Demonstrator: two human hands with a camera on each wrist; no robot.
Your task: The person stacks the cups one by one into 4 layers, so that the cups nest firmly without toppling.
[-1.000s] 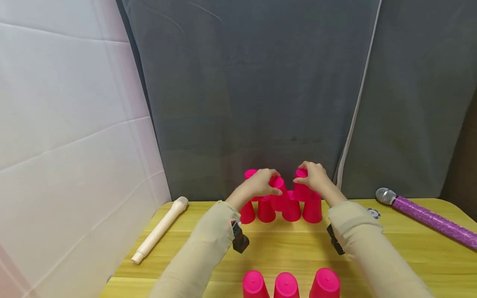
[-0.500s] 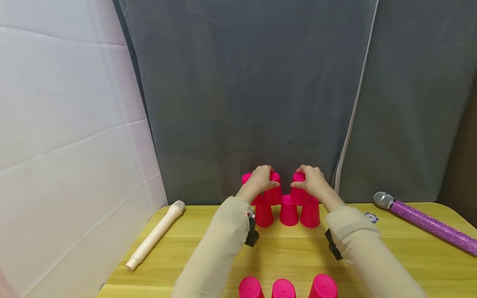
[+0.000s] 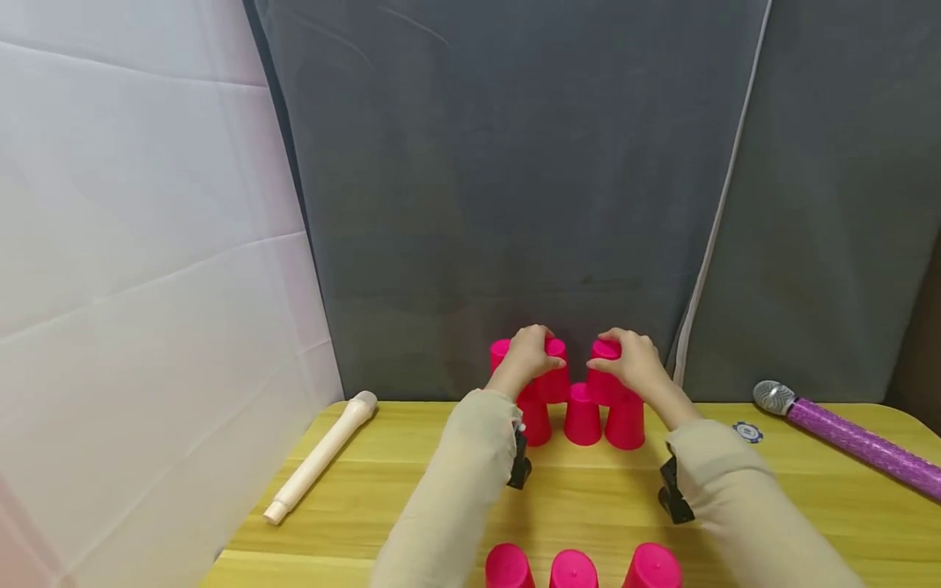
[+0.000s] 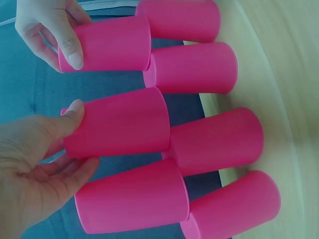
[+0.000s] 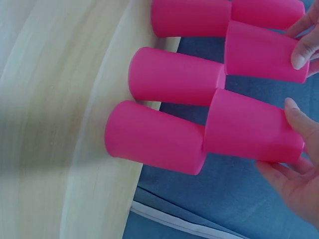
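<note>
While the left hand (image 3: 531,353) and right hand (image 3: 634,359) each grip an upper cup (image 3: 607,377) on the bench (image 3: 367,506) stack, off-centre seating could topple the tiers.

My left hand (image 3: 531,353) grips one inverted pink cup (image 3: 553,371) in the upper row; my right hand (image 3: 631,360) grips another inverted pink cup (image 3: 606,374) beside it. Both rest on the base row of inverted pink cups (image 3: 582,415), at the table's far edge.
</note>
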